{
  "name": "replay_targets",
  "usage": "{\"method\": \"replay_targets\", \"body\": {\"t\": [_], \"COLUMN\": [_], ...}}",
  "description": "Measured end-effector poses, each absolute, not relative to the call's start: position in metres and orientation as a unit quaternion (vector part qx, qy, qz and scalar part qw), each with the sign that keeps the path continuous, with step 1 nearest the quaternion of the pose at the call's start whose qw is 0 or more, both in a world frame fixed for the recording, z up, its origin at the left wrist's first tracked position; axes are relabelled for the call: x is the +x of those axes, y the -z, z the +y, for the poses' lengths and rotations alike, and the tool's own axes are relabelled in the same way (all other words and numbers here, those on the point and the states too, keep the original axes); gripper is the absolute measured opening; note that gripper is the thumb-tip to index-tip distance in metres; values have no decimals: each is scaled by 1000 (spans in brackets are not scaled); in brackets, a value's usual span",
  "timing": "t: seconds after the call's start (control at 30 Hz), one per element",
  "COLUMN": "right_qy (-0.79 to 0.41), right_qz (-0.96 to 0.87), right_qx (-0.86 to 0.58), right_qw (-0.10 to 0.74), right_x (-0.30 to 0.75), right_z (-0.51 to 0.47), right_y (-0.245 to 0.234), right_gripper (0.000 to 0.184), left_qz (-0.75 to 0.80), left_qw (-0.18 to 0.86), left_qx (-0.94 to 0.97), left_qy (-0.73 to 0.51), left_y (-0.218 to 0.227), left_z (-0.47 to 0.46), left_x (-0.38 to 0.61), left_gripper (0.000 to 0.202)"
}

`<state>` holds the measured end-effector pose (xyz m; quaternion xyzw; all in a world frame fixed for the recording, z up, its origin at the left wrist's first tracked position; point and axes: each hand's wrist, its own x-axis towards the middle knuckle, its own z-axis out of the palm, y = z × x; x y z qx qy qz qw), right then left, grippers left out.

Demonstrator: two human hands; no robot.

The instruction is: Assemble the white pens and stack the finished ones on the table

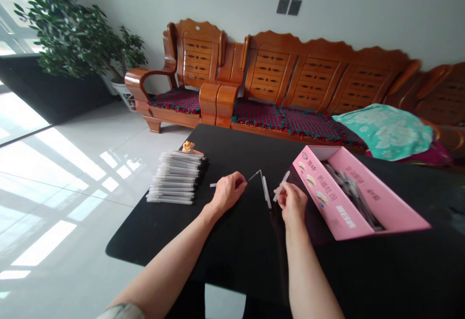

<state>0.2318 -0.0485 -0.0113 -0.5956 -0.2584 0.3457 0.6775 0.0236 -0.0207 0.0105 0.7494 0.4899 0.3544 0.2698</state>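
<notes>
My left hand (229,189) is closed in a pinch above the black table. A thin, clear pen refill (254,176) sticks out from its fingertips to the right, and a short white end (213,185) shows on its other side. Between thumb and fingers, my right hand (293,201) grips a frosted white pen barrel (281,186), tilted up to the right. Between the hands, a white pen (266,192) lies on the table. Left of my left hand sits a stack of frosted pens (176,177) with black ends pointing right.
A pink cardboard box (327,203) holding dark slim items (354,190) stands right of my right hand. Behind the pen stack is a small tan figurine (188,147). The black table (232,241) faces a wooden sofa (298,77) with a turquoise cloth (388,130).
</notes>
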Motion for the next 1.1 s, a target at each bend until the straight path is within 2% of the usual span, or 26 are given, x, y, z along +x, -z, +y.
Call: {"method": "replay_targets", "body": {"t": [0.2, 0.37, 0.9, 1.1], "right_qy": [-438, -468, -461, -558], "right_qz": [-238, -225, -245, -298], "right_qx": [-459, -409, -411, -402], "right_qw": [736, 751, 747, 662], "right_x": [231, 236, 232, 219], "right_z": [-48, -48, -48, -54], "right_y": [7, 7, 7, 6], "right_gripper": [31, 32, 35, 28], "left_qz": [373, 333, 323, 336], "left_qw": [453, 521, 524, 487], "left_qx": [702, 685, 701, 699], "left_qy": [-402, -386, -360, -402], "left_y": [-2, 2, 0, -3], "left_z": [-18, -17, -21, -25], "left_x": [17, 18, 22, 25], "left_gripper": [15, 24, 19, 29]}}
